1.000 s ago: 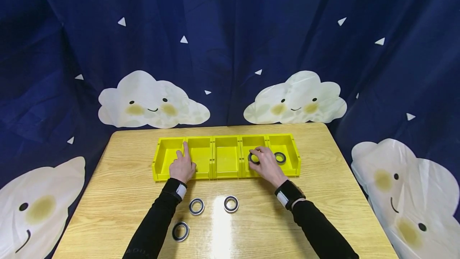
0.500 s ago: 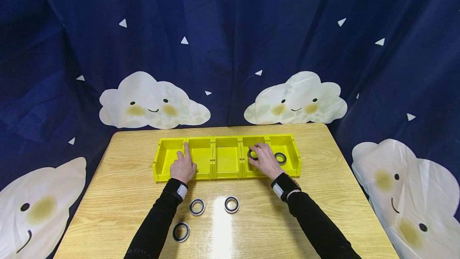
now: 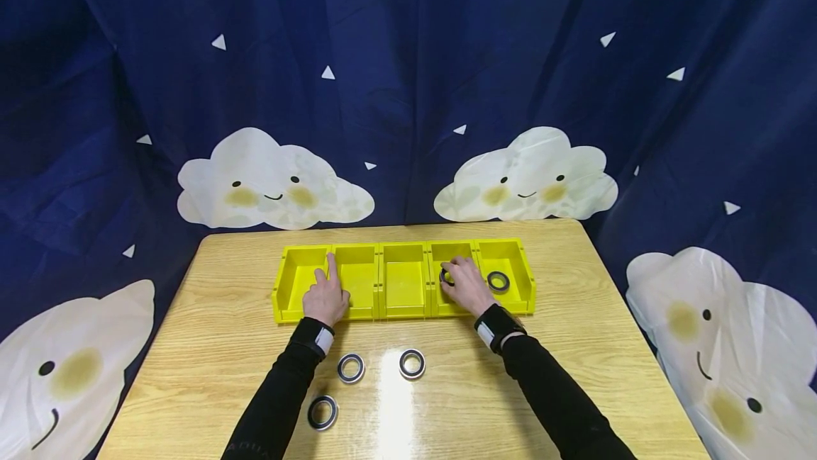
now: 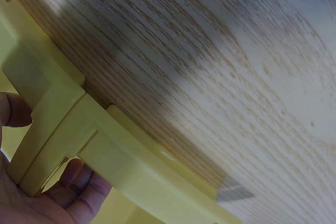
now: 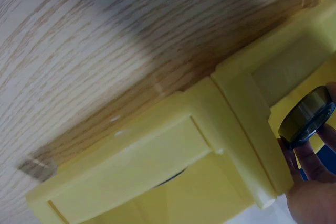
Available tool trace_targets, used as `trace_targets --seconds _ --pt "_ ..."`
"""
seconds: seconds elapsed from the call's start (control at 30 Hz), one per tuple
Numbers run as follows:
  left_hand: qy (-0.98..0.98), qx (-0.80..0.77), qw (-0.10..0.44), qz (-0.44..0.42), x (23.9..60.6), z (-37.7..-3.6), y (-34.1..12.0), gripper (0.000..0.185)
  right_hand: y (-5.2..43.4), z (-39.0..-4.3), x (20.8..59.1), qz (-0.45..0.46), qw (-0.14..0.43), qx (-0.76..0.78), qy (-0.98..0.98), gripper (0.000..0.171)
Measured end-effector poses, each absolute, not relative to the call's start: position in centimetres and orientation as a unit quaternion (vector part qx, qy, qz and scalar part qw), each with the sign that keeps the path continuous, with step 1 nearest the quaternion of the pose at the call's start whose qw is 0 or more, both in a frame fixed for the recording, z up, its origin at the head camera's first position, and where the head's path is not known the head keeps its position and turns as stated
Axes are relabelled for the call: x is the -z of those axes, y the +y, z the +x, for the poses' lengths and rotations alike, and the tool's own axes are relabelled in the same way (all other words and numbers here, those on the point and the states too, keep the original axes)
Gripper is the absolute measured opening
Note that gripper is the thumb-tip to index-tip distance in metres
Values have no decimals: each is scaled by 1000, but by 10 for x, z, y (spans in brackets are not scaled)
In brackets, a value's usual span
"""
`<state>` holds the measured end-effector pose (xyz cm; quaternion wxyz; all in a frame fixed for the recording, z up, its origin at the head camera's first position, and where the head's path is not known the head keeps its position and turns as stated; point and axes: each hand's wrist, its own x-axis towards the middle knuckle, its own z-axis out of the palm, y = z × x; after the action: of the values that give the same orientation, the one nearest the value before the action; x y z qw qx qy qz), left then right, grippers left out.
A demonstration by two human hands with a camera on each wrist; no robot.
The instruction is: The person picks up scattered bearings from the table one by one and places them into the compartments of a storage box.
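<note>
In the head view my left hand [image 3: 325,300] straddles the divider between the two leftmost bins of a yellow bin row [image 3: 404,310]. Its index finger lies straight along the divider; the left wrist view shows the thumb on one side and the other fingers [image 4: 92,198] curled on the other. Over the second bin from the right, my right hand [image 3: 469,286] pinches a ball bearing [image 5: 304,116], tilted, between thumb and fingers; part of that ring hides behind the hand. Another bearing [image 3: 498,281] lies flat in the rightmost bin.
On the wooden table [image 3: 574,346], in front of the bins, lie three more bearings: one near the middle [image 3: 412,363], one to its left [image 3: 351,368] and one nearer me [image 3: 322,412]. A dark blue curtain [image 3: 402,91] with cloud prints hangs behind and at the sides.
My right wrist and forearm have swung left, and the held bearing sits a little deeper behind the fingers in the same bin. The left hand stays in place.
</note>
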<state>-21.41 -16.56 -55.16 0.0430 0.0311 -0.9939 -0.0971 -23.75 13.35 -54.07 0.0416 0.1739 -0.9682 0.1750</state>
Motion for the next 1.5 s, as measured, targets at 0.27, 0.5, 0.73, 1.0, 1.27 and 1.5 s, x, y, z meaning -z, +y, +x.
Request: trace_targets --seconds 0.27,0.5,0.73,1.0,1.27,1.5 --pt "-994 95 50 31 552 -215 -166 81 127 -239 545 181 44 -154 -970 36" --pt "-995 90 27 35 554 -216 -166 82 122 -238 554 187 51 -129 -973 26" --pt "-995 94 27 34 554 -216 -166 83 117 -238 558 142 6 -118 -983 9" --pt "-995 92 23 36 554 -216 -166 83 113 -238 558 126 8 -100 -987 6" --pt "-995 90 31 36 556 -217 -167 84 113 -236 558 125 9 -115 -985 6" --pt "-993 93 60 30 554 -214 -166 82 118 -231 561 182 77 -90 -976 17"
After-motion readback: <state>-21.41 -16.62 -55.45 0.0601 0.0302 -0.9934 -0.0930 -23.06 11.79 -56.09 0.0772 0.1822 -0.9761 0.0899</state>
